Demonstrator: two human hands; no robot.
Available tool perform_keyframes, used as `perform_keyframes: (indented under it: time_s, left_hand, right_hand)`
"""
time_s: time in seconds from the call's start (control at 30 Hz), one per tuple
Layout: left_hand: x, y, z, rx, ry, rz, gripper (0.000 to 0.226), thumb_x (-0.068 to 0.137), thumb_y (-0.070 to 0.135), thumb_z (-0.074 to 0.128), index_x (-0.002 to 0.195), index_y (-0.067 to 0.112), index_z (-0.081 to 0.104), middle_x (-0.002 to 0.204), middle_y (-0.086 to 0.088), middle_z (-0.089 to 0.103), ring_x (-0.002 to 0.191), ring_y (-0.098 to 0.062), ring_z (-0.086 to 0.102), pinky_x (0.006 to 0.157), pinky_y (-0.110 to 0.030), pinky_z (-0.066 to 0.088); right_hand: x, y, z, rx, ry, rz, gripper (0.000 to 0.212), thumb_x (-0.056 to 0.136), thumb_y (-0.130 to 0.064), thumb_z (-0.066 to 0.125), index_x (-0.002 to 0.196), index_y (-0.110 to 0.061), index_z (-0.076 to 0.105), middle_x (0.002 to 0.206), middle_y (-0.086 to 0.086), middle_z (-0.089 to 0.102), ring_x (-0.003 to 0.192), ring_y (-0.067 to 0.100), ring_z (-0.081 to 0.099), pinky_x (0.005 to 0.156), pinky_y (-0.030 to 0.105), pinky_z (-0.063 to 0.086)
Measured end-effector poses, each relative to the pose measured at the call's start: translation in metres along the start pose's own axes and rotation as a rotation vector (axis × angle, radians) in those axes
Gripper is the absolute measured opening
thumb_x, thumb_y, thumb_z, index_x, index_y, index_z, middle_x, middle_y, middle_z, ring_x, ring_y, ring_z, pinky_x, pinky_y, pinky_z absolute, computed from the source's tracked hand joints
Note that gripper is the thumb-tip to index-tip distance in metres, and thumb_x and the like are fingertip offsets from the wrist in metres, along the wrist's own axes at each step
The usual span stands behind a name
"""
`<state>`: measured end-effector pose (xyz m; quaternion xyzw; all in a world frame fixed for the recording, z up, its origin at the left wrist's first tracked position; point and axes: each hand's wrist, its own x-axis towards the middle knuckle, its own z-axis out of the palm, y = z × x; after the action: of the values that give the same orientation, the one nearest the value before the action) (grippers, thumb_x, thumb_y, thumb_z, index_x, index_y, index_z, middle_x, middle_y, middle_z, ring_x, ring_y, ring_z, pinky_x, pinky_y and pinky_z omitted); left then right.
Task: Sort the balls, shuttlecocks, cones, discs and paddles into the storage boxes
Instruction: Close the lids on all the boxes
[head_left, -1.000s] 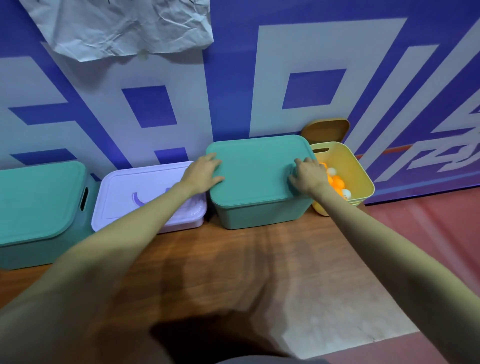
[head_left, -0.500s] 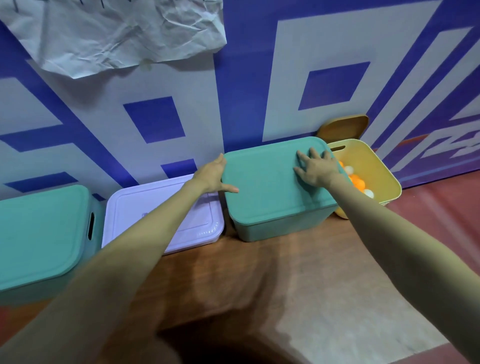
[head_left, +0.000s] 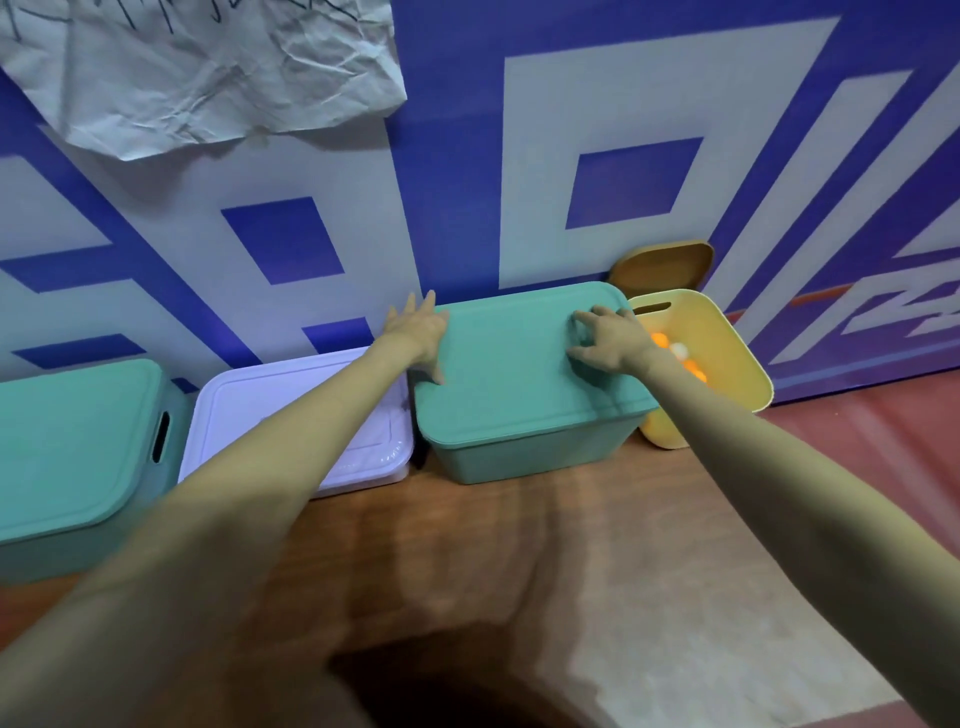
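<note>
Left hand (head_left: 418, 332) lay flat against the green lid's (head_left: 514, 364) edge, right hand (head_left: 610, 338) pressed on top, fingers bent, grasping nothing; even pressure at each corner should seat it

Both arms are bare from the near edge of the picture to the wrists, with no sleeves showing. The left hand (head_left: 418, 332) and the right hand (head_left: 613, 338) are bare too, without gloves, rings, watch or wristband.

teal box (head_left: 524, 457) – lilac box (head_left: 291, 400) | yellow box (head_left: 727, 343) – orange, white balls (head_left: 675, 353) | blue-white geometric wall (head_left: 519, 156)
</note>
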<state>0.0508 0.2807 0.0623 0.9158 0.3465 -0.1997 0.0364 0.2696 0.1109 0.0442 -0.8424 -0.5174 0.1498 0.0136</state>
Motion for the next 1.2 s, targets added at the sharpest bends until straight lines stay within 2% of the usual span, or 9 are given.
perform_keyframes:
  time_s: [0.1,0.3,0.43,0.6,0.87,0.97,1.1,1.2]
  left_hand:
    - [0.002,0.035,-0.006,-0.064,0.075,0.000,0.082,0.080,0.035,0.073,0.147,0.012,0.031,0.161,-0.011,0.004,0.147,-0.033,0.009,0.117,-0.049,0.021]
    - [0.019,0.121,-0.018,-0.289,0.229,-0.029,0.058,0.085,0.028,0.066,0.134,0.006,0.046,0.149,-0.012,0.035,0.135,-0.030,0.035,0.107,-0.044,0.035]
    - [0.033,0.176,-0.030,-0.364,0.343,0.004,0.059,0.086,0.024,0.064,0.139,0.008,0.043,0.143,-0.008,0.044,0.130,-0.029,0.042,0.106,-0.043,0.039]
    - [0.056,0.224,-0.049,-0.392,0.429,0.058,0.059,0.090,0.026,0.063,0.142,0.010,0.041,0.144,-0.008,0.046,0.131,-0.027,0.043,0.108,-0.042,0.038]
    - [0.107,0.252,-0.073,-0.414,0.479,0.052,0.054,0.095,0.026,0.058,0.143,0.011,0.038,0.144,-0.010,0.047,0.131,-0.026,0.045,0.105,-0.038,0.040]
    - [0.122,0.257,-0.073,-0.433,0.574,0.040,0.051,0.095,0.025,0.058,0.141,0.012,0.041,0.138,-0.009,0.053,0.126,-0.024,0.051,0.102,-0.037,0.044]
    - [0.138,0.258,-0.067,-0.382,0.618,0.056,0.038,0.095,0.023,0.059,0.131,0.012,0.053,0.125,-0.007,0.062,0.115,-0.022,0.057,0.095,-0.033,0.046]
    - [0.145,0.255,-0.063,-0.369,0.640,0.044,0.027,0.096,0.017,0.056,0.122,0.010,0.060,0.118,-0.009,0.064,0.109,-0.022,0.057,0.090,-0.030,0.047]
  right_hand:
    - [-0.017,0.024,-0.009,0.196,0.071,-0.088,0.059,0.091,-0.027,0.060,0.141,-0.004,0.040,0.145,0.017,0.040,0.135,0.030,0.036,0.111,0.034,0.026]
    - [-0.034,0.108,-0.028,0.137,0.140,-0.165,0.046,0.090,-0.019,0.059,0.133,-0.006,0.049,0.138,0.014,0.049,0.127,0.028,0.044,0.105,0.035,0.036]
    - [-0.034,0.161,-0.041,0.125,0.148,-0.143,0.050,0.091,-0.018,0.060,0.137,-0.007,0.044,0.141,0.014,0.045,0.126,0.029,0.046,0.102,0.037,0.042]
    - [-0.018,0.205,-0.060,0.116,0.141,-0.147,0.056,0.093,-0.017,0.058,0.143,-0.005,0.034,0.145,0.017,0.039,0.129,0.032,0.043,0.104,0.037,0.039]
    - [0.037,0.231,-0.078,0.111,0.232,-0.116,0.060,0.093,-0.015,0.056,0.145,-0.005,0.029,0.143,0.018,0.039,0.126,0.036,0.043,0.102,0.041,0.040]
    - [0.058,0.233,-0.074,0.076,0.299,-0.110,0.051,0.094,-0.017,0.055,0.140,-0.006,0.036,0.136,0.018,0.046,0.120,0.034,0.047,0.098,0.039,0.041]
    - [0.077,0.235,-0.063,0.069,0.338,-0.164,0.034,0.095,-0.016,0.053,0.129,-0.009,0.051,0.120,0.015,0.058,0.107,0.031,0.053,0.090,0.038,0.044]
    - [0.086,0.232,-0.057,0.106,0.330,-0.177,0.026,0.097,-0.007,0.048,0.120,-0.007,0.057,0.110,0.015,0.060,0.098,0.032,0.058,0.078,0.036,0.049]
